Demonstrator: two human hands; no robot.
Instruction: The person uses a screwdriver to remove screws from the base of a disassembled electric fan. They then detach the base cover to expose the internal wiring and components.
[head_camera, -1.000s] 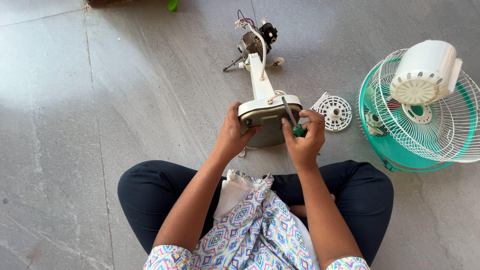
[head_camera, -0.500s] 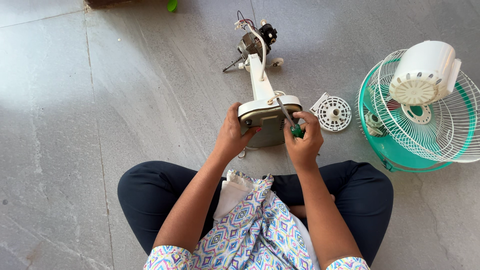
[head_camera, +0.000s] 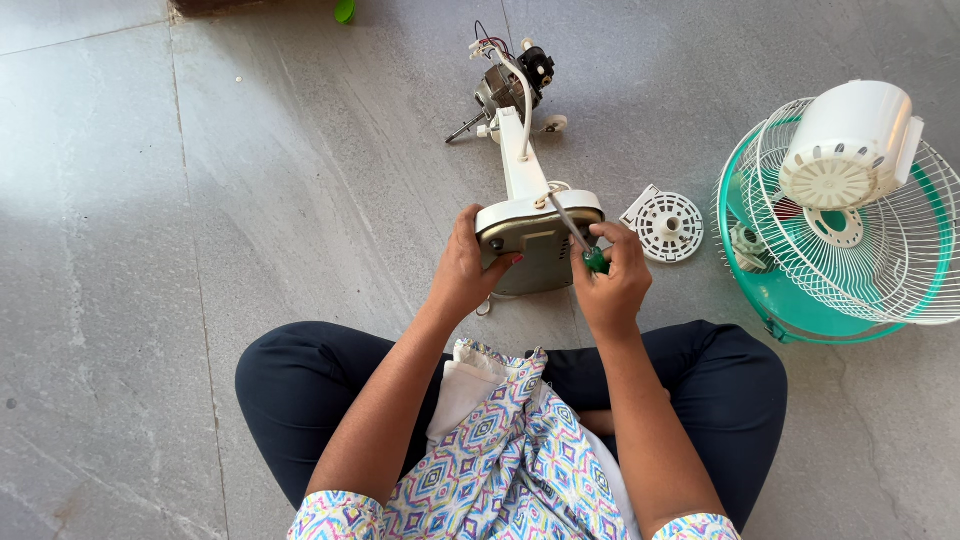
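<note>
A white fan stand lies on the grey floor, its base (head_camera: 535, 240) tipped up toward me so the grey underside shows. My left hand (head_camera: 468, 268) grips the base's left edge. My right hand (head_camera: 612, 285) is closed on a green-handled screwdriver (head_camera: 578, 238), whose metal shaft points up-left onto the base's upper right corner. The stand's neck (head_camera: 520, 160) runs away from me to the bare motor (head_camera: 510, 80) with its wires and shaft exposed.
A white round vented cover (head_camera: 666, 225) lies right of the base. Farther right, a teal fan part holds a white wire grille (head_camera: 880, 250) and a white motor housing (head_camera: 850, 145). I sit cross-legged in dark trousers (head_camera: 300, 400). A green object (head_camera: 345, 10) lies at the top edge.
Both hands stay on the base and screwdriver; the screwdriver handle has shifted only slightly in my right hand. Nothing else has moved.
</note>
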